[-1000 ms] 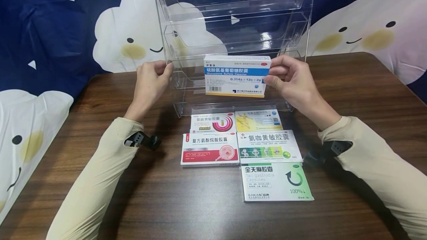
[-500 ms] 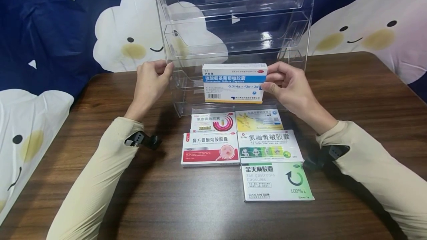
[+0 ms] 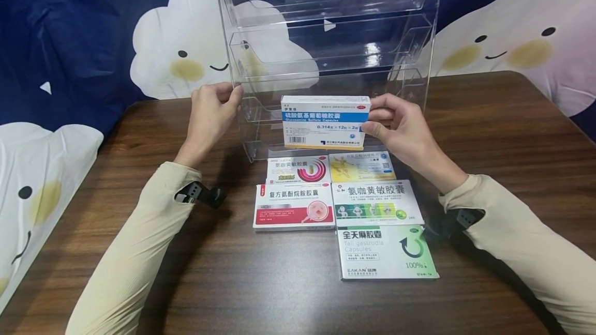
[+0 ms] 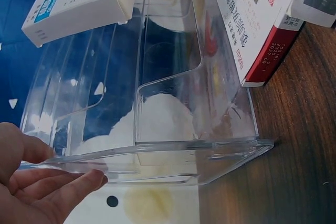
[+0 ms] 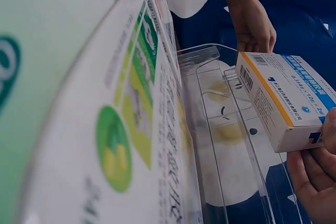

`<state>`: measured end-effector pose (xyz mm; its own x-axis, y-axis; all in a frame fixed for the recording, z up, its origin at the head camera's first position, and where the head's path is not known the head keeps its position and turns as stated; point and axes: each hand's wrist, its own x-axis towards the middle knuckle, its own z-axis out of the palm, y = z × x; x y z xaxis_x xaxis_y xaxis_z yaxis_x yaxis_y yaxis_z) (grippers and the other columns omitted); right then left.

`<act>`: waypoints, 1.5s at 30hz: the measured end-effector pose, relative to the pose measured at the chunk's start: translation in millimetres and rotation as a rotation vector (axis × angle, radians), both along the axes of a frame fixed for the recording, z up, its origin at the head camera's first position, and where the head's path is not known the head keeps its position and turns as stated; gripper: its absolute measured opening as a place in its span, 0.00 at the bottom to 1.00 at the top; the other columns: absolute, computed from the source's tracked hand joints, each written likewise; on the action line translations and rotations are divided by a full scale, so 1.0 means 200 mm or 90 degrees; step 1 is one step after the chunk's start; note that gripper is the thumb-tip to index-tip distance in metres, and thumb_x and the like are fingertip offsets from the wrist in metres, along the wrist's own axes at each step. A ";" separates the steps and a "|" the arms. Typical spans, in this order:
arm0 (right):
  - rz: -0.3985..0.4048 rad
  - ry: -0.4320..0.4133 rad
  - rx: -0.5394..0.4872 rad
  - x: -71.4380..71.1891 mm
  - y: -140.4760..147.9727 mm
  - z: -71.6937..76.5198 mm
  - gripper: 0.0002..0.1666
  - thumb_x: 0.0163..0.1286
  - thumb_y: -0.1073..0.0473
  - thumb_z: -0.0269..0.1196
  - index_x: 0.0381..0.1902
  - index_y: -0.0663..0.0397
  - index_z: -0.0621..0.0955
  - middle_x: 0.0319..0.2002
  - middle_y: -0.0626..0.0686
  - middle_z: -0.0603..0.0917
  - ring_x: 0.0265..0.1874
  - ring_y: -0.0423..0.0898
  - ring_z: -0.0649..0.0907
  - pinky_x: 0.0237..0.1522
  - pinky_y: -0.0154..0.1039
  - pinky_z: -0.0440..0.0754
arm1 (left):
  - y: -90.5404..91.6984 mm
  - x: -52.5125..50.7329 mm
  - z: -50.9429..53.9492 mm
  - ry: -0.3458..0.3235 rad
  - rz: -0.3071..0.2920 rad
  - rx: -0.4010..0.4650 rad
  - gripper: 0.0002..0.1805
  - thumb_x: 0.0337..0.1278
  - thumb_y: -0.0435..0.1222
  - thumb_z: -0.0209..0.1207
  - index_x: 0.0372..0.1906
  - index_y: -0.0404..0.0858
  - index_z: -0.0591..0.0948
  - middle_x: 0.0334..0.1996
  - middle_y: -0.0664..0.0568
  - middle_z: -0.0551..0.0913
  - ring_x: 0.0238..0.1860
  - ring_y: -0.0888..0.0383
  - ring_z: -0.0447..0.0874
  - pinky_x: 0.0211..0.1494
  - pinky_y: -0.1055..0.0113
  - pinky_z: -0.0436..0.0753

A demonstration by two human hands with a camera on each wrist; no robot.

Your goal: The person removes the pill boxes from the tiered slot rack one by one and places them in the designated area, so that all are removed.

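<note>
My right hand (image 3: pixel 405 128) pinches a white medicine box (image 3: pixel 323 131) with a blue band by its right end, thumb on the front. The box stands upright in front of the lowest tier of a clear acrylic rack (image 3: pixel 326 1); whether it touches the rack cannot be seen. At the rack's left side my left hand (image 3: pixel 211 120) pinches the edge of the side panel, thumb and fingers on either face in the left wrist view. Just below the held box lie a pink-and-white medicine box (image 3: pixel 298 169) and a yellow-and-white medicine box (image 3: pixel 362 167).
Closer to me on the wooden table (image 3: pixel 223 283) lie a red-and-white medicine box (image 3: pixel 294 207), a white box with a green strip (image 3: pixel 378 203) and a green-and-white box (image 3: pixel 386 253). A blue curtain (image 3: pixel 56 45) with cloud faces hangs behind the rack.
My right hand has lowered the blue-banded medicine box and shifted it slightly left, in front of the rack's lowest tier. The left hand keeps its hold on the side panel.
</note>
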<state>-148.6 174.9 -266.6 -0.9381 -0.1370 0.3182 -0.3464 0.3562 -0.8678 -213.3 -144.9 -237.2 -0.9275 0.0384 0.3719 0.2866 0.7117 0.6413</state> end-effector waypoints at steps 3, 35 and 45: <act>-0.001 -0.008 0.001 0.01 0.00 -0.01 0.16 0.63 0.75 0.62 0.49 0.69 0.75 0.36 0.42 0.86 0.34 0.35 0.83 0.34 0.26 0.75 | 0.00 0.00 0.00 -0.001 0.000 0.001 0.15 0.67 0.40 0.54 0.40 0.34 0.87 0.26 0.43 0.87 0.21 0.65 0.76 0.25 0.74 0.69; 0.045 -0.065 0.037 0.09 0.02 0.01 0.18 0.66 0.68 0.63 0.52 0.67 0.76 0.39 0.47 0.86 0.33 0.39 0.85 0.37 0.26 0.78 | 0.01 0.00 0.00 -0.004 0.001 0.006 0.15 0.67 0.39 0.53 0.39 0.35 0.87 0.26 0.44 0.87 0.20 0.66 0.75 0.25 0.74 0.68; 0.071 -0.149 0.052 0.15 0.01 0.03 0.17 0.65 0.67 0.64 0.51 0.66 0.75 0.39 0.53 0.87 0.34 0.40 0.86 0.37 0.31 0.81 | 0.01 0.00 0.00 -0.002 0.002 0.002 0.15 0.67 0.39 0.53 0.37 0.34 0.87 0.25 0.44 0.86 0.19 0.67 0.72 0.24 0.73 0.67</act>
<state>-119.0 177.4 -261.3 -0.9626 -0.2596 0.0776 -0.1801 0.3992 -0.8990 -213.7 -143.6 -236.7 -0.9288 0.0345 0.3689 0.2824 0.7106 0.6444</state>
